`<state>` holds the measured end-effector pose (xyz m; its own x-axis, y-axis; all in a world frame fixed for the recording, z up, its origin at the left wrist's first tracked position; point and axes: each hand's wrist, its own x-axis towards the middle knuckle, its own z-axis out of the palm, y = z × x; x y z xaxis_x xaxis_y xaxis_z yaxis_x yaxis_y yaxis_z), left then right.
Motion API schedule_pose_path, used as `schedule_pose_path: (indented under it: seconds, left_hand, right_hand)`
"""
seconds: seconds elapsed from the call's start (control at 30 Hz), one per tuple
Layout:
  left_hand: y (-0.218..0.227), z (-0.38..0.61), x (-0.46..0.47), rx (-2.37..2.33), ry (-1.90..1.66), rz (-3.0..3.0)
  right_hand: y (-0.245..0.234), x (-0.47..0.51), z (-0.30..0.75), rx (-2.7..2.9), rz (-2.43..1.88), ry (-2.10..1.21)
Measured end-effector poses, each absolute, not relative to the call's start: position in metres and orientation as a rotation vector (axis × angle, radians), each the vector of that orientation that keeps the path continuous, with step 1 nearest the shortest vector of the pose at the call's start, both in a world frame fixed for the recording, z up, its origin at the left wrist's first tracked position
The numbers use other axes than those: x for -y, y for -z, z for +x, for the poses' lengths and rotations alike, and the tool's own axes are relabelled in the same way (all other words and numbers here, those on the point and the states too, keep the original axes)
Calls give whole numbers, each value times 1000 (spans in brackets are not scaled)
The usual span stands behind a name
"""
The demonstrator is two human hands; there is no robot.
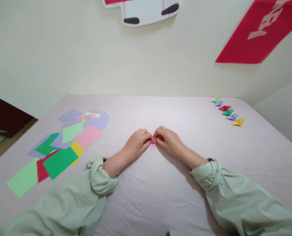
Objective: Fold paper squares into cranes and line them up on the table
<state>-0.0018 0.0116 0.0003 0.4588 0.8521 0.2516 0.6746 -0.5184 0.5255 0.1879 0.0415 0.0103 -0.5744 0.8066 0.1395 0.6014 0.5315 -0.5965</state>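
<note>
A small pink folded paper (152, 145) lies between my hands at the middle of the table, its pointed end toward me. My left hand (139, 141) pinches its left side between thumb and fingers. From the right, my right hand (169, 140) grips the opposite side with curled fingers. The fingertips hide much of the upper part of the paper, so its exact folds cannot be made out. Both wrists rest low, close to the tabletop.
Loose coloured paper sheets, among them a green sheet (60, 163) and a pink sheet (88, 137), overlap at the left. Several folded paper pieces, including a yellow one (239, 122), stand in a row at the far right. A pale cloth covers the table (146, 203); a wall rises behind.
</note>
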Motion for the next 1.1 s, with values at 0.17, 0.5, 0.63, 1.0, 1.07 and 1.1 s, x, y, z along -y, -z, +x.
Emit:
schedule_pose_path:
  seconds: [0.17, 0.5, 0.63, 1.0, 1.07, 1.1]
  left_hand:
    - [1, -2, -12, -1300, -711, 2367]
    - [2, -4, -12, -1272, -753, 2330]
    - [1, -4, -12, -1249, -804, 2297]
    - [-9, -1, -11, -1253, -793, 2102]
    - [-10, -1, -11, -1256, -802, 2103]
    - [-9, -2, -11, -1268, -815, 2101]
  right_hand:
    - [-9, -43, 188, 2439, -1121, -606]
    - [-10, -49, 191, 2385, -1047, -760]
    - [-5, -55, 196, 2155, -1017, -951]
    - [-4, -58, 197, 2100, -1033, -1046]
    - [-5, -58, 197, 2094, -1036, -1056]
    - [-6, -57, 197, 2092, -1036, -1061]
